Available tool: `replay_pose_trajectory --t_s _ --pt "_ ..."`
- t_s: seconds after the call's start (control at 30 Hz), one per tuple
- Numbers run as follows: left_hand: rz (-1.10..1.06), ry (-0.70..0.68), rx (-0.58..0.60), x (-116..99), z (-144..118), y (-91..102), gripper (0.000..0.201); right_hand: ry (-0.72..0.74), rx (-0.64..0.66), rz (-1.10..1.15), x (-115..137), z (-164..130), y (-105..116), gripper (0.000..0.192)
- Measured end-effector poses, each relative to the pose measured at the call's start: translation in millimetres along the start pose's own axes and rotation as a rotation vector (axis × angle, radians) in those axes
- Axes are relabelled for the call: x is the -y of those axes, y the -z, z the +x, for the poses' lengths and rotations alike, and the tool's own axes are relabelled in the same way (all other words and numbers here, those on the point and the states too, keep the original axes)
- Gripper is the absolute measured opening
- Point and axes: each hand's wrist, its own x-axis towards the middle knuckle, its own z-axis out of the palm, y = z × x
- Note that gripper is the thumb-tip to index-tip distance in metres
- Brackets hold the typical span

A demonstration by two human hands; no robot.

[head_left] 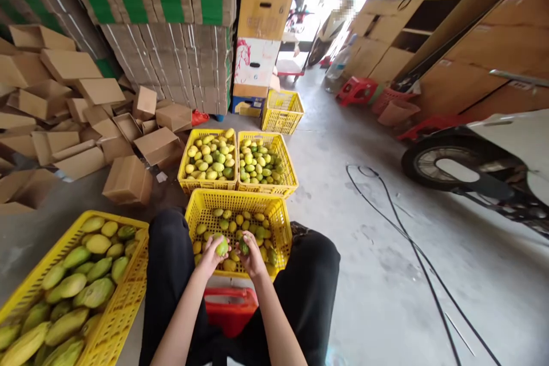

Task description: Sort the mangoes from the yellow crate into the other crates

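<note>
Between my knees sits a yellow plastic crate [195, 201], its bottom covered with small green and yellow papayas [246, 224]. Over its near side, my left hand [210, 255] is closed around a light green papaya [222, 247]. A darker green papaya [244, 247] is in the fingers of my right hand [255, 260], a short gap away from the left one. Both hands partly cover what they hold.
Two fuller fruit crates [206, 184] [268, 187] stand just beyond. At left is a crate [122, 291] of larger papayas. Cardboard boxes [128, 180] lie heaped behind it. A black cable [403, 231] and a parked motorbike [446, 163] are at right. An empty yellow crate [281, 120] stands farther back.
</note>
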Motion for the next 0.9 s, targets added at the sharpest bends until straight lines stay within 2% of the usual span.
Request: replay_pose_trajectory --t_s 0.13,0.2,0.27,0.37,0.57,0.77,0.9 --pt "-0.125 0.058 -0.006 2 6 0.8 0.014 0.012 0.048 -0.029 -5 8 7 0.062" --pt "-0.221 0.08 0.048 3 9 1.7 0.024 0.032 0.054 -0.047 -10 13 10 0.064" --pt "-0.291 0.039 0.03 5 14 1.9 0.036 0.07 0.004 -0.043 -16 19 11 0.07" --pt "-0.303 0.078 -0.023 9 22 -0.6 0.042 0.087 -0.011 0.013 -23 30 7 0.073" --pt "-0.275 -0.035 -0.009 15 25 -6.7 0.011 0.036 0.1 0.126 -21 36 -4 0.068" --pt "-0.318 0.005 -0.13 -2 11 -18.4 0.019 0.024 0.035 0.119 -17 27 -7 0.063" --pt "-0.356 0.032 -0.064 -12 2 -21.3 0.022 0.073 0.03 0.086 -15 24 -8 0.058"
